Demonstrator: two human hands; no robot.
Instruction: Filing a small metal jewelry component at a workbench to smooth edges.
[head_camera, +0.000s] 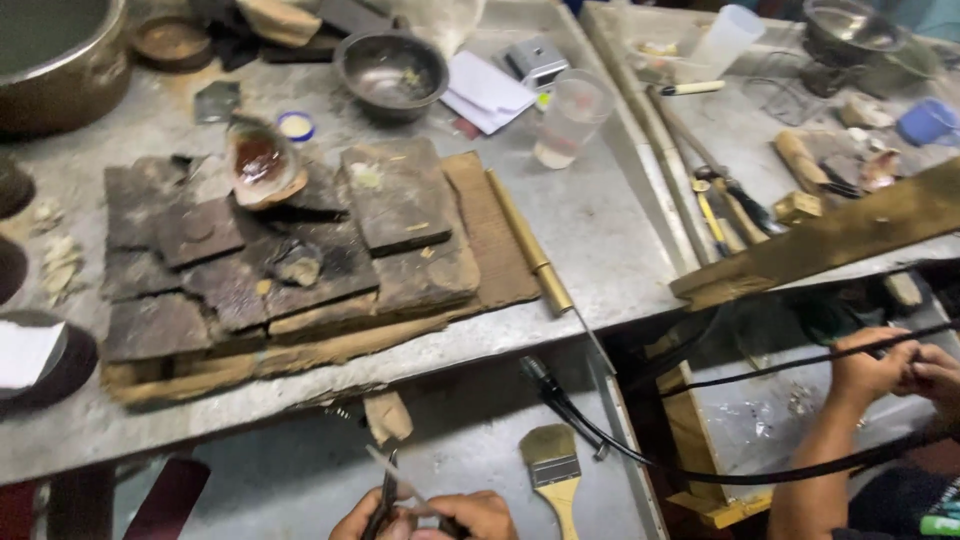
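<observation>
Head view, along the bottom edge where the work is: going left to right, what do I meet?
The person's two hands together on thin metal pliers → flat paintbrush → black hose → wooden frame → a co-worker's hands at far right.

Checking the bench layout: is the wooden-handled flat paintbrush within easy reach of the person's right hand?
Probably yes. The wooden-handled flat paintbrush lies just beside the right hand on the lower metal shelf, nothing between them, though that hand is holding a thin metal strip.

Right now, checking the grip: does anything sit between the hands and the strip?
Nothing visible. The left hand holds pliers at the strip, the right hand pinches it; the brush lies apart to the right.
</observation>
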